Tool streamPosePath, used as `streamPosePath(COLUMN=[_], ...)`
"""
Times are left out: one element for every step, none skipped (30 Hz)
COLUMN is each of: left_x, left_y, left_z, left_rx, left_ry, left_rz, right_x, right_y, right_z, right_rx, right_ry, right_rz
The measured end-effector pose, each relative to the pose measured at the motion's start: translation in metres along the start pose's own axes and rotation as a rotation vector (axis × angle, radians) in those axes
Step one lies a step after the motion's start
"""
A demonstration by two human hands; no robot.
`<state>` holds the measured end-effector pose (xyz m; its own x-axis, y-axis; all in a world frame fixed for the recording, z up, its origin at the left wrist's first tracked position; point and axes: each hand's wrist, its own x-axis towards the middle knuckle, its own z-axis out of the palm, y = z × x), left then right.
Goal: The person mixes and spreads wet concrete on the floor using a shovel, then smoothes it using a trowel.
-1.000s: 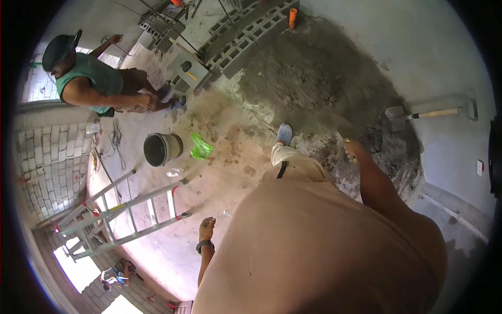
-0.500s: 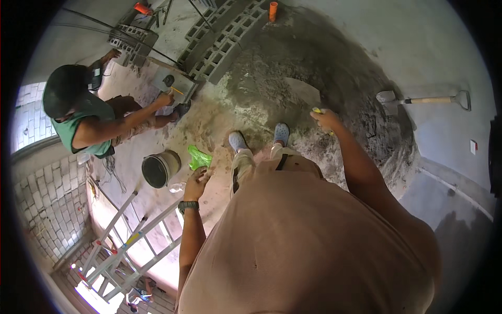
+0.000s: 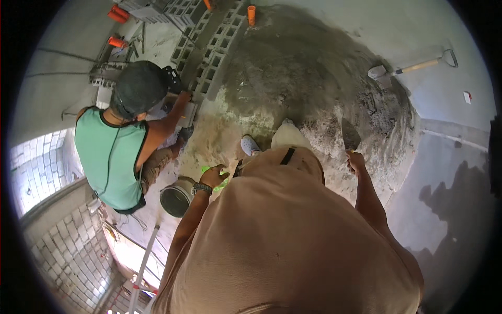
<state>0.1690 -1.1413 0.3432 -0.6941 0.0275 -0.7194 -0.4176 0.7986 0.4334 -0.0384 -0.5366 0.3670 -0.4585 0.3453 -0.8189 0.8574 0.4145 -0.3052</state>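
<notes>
My right hand (image 3: 356, 162) is closed around the handle of a trowel (image 3: 351, 136), its dark pointed blade turned away from me over the mortar. Grey mortar (image 3: 303, 57) covers the floor ahead, smooth at the far side and rough and lumpy near the trowel. My left hand (image 3: 213, 177), a watch on its wrist, hangs empty with loosely parted fingers. Below it in the picture a green plastic bag (image 3: 224, 183) shows in part; whether the hand touches it I cannot tell. A bucket (image 3: 177, 200) stands just left of that hand.
At the left a person in a green sleeveless top (image 3: 111, 157) crouches by hollow blocks (image 3: 214, 52). An orange pipe (image 3: 251, 15) stands at the mortar's far edge. A shovel (image 3: 418, 66) leans by the right wall. A ladder (image 3: 142, 267) is at lower left.
The trowel has swung out ahead, its blade now pointing away from me. I have stepped forward with my right foot. The co-worker has leaned toward the blocks, and the view has shifted.
</notes>
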Motion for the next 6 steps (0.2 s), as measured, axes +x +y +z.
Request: streamPosePath(left_x=[0.011,0.021,0.032,0.049,0.065,0.082], left_y=[0.003,0.01,0.015,0.013,0.011,0.01], left_z=[-0.01,-0.025,-0.038,-0.048,-0.058,-0.067], left_rx=[0.006,0.036,0.065,0.116,0.124,0.097], left_ry=[-0.008,-0.051,-0.095,-0.096,-0.106,-0.082], left_rz=[0.01,0.043,0.071,0.088,0.087,0.081], right_x=[-0.003,-0.012,-0.01,-0.003,0.005,0.012], right_y=[-0.005,-0.016,-0.025,-0.035,-0.047,-0.056], right_z=[0.007,0.016,0.027,0.038,0.046,0.052], right_rx=[-0.032,0.017,0.023,-0.023,-0.071,-0.066], right_ry=[0.023,0.016,0.016,-0.049,-0.117,-0.123], right_rz=[-0.037,-0.013,-0.001,-0.095,-0.188,-0.177])
